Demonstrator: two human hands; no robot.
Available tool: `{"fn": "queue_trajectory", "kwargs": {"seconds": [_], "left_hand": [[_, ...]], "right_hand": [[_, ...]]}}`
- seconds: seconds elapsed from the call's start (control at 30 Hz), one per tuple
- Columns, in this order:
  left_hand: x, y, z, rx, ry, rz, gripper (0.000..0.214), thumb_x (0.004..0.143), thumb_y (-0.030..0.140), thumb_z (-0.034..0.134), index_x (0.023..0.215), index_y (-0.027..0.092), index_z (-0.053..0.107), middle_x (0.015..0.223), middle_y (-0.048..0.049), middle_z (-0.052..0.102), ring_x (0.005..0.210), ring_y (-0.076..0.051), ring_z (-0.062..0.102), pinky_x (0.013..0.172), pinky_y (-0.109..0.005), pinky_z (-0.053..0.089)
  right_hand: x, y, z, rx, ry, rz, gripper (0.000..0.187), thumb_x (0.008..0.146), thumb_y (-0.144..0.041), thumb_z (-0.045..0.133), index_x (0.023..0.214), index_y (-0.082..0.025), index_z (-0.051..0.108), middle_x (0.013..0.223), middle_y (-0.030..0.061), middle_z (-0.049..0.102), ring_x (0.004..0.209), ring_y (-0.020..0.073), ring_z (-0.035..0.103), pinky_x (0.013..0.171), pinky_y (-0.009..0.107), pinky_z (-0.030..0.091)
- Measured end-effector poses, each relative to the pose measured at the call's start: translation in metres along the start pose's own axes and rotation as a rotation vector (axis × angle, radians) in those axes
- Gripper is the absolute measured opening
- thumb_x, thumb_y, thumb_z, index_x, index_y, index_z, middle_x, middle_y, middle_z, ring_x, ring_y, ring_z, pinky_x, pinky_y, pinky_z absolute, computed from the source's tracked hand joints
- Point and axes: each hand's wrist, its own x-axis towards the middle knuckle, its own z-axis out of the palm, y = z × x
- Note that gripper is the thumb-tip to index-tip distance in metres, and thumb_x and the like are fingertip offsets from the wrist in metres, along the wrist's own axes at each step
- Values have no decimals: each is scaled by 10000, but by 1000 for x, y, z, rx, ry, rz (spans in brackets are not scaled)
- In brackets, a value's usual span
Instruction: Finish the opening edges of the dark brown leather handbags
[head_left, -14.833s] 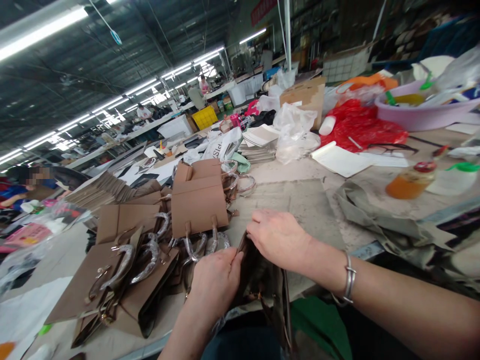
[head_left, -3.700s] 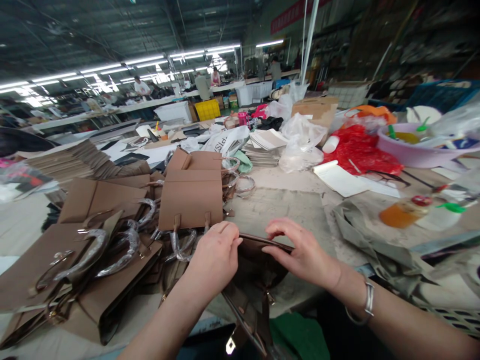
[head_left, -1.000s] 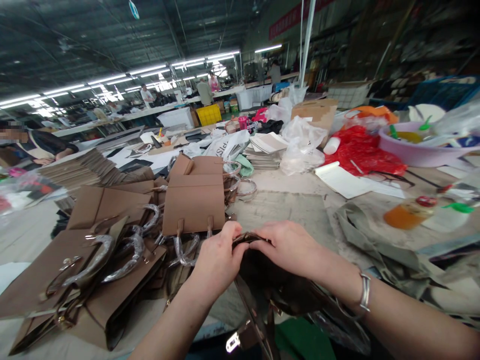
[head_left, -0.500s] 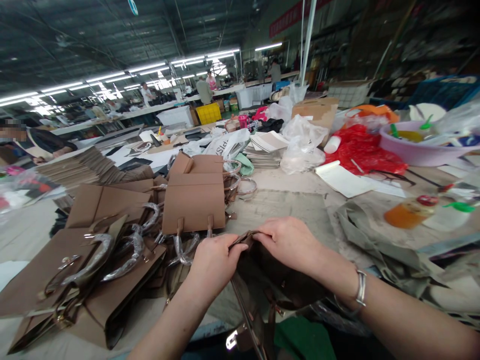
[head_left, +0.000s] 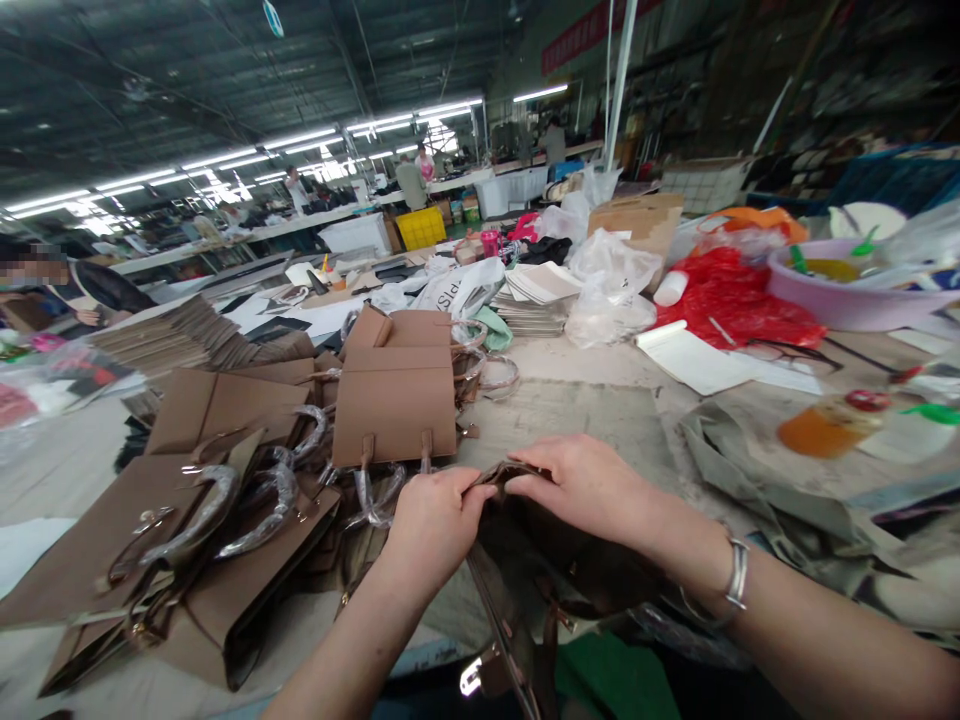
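Observation:
My left hand (head_left: pixel 433 522) and my right hand (head_left: pixel 585 484) both pinch the top edge of a dark brown leather handbag (head_left: pixel 547 570) at the table's near edge. The bag hangs down toward my lap, with a strap and metal buckle (head_left: pixel 480 672) dangling below. My fingers are closed on the rim, thumbs close together. A silver bracelet (head_left: pixel 733 588) sits on my right wrist. Just left of my hands lies a heap of flat brown handbags (head_left: pixel 225 480) with plastic-wrapped handles.
A stack of brown panels (head_left: pixel 180 340) sits at far left. Behind are plastic bags (head_left: pixel 607 280), a red bag (head_left: pixel 735 290), a purple basin (head_left: pixel 847 290), an orange-liquid bottle (head_left: pixel 832 425), white sheets (head_left: pixel 697 355) and grey cloth (head_left: pixel 757 470). Other people work at distant tables.
My hands stay on the bag's top edge; they have shifted slightly, and the rim between them is bunched a little more than half a second ago.

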Motion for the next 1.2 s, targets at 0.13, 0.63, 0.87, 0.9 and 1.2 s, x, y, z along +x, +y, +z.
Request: {"fn": "queue_trajectory", "kwargs": {"seconds": [0.13, 0.63, 0.87, 0.9, 1.2], "left_hand": [[-2, -1, -2, -98, -42, -6, 111, 826, 281, 592, 850, 245, 694, 823, 21, 716, 760, -162, 640, 659, -240, 391], [1, 1, -1, -38, -4, 91, 170, 802, 261, 633, 971, 263, 641, 954, 25, 706, 879, -202, 650, 764, -290, 445], [1, 3, 6, -103, 68, 76, 150, 830, 259, 596, 972, 257, 644, 971, 13, 713, 885, -192, 661, 797, -285, 458], [1, 3, 7, -127, 98, 53, 177, 812, 241, 613, 989, 249, 620, 971, 14, 709, 880, -188, 661, 787, -279, 458], [-6, 4, 13, -224, 220, 10, 113, 780, 238, 617, 789, 224, 505, 709, 65, 603, 653, -124, 582, 633, -231, 395]], "right_hand": [[5, 2, 3, 24, 1, -88, 205, 894, -339, 523, 961, -253, 696, 901, 9, 711, 828, 170, 640, 716, 244, 437], [-12, -2, 4, -19, 57, 47, 242, 909, -343, 486, 836, -246, 695, 821, 10, 703, 753, 179, 639, 648, 266, 434], [-8, 6, 8, 80, 161, -59, 264, 866, -285, 569, 1120, -251, 632, 1025, 28, 681, 883, 191, 630, 768, 287, 471], [-7, 6, 9, 97, 184, -71, 273, 857, -245, 577, 1126, -245, 619, 1038, 29, 671, 895, 188, 624, 780, 285, 470], [-6, 9, 6, 90, 250, -323, 143, 908, -181, 510, 872, -202, 647, 933, 37, 602, 848, 156, 538, 750, 267, 424]]}}
